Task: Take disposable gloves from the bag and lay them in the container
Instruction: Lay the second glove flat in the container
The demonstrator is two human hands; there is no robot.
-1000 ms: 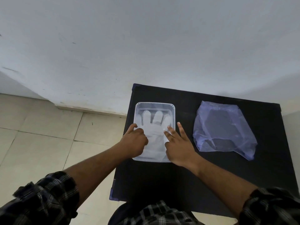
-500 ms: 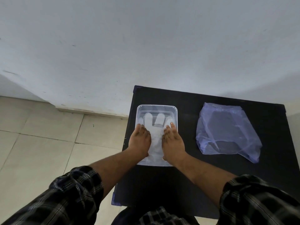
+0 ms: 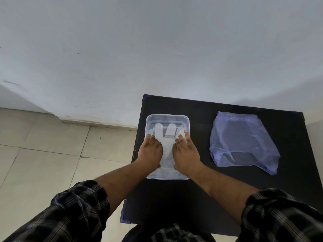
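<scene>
A translucent white glove (image 3: 167,149) lies flat inside the clear plastic container (image 3: 167,116), its fingers pointing toward the far wall of the tub and its cuff toward the near rim. Both hands press down on it, palms flat and fingers extended rather than curled: the left hand (image 3: 150,151) covers the glove's left edge, the right hand (image 3: 186,154) its right edge, and a strip of glove shows between them. Neither hand pinches or grips anything; they look to be smoothing the glove against the container floor. Whether one glove or a small stack lies there cannot be told through the cloudy plastic. The container sits on the left part of a black table (image 3: 201,203), and well apart to its right lies the bluish plastic bag (image 3: 243,144), crumpled and slack. It looks nearly flat, though its dark interior hides whether any gloves remain. By this reading, at least one glove is already laid in place; what is left is to release it, then check the bag for more and repeat.
</scene>
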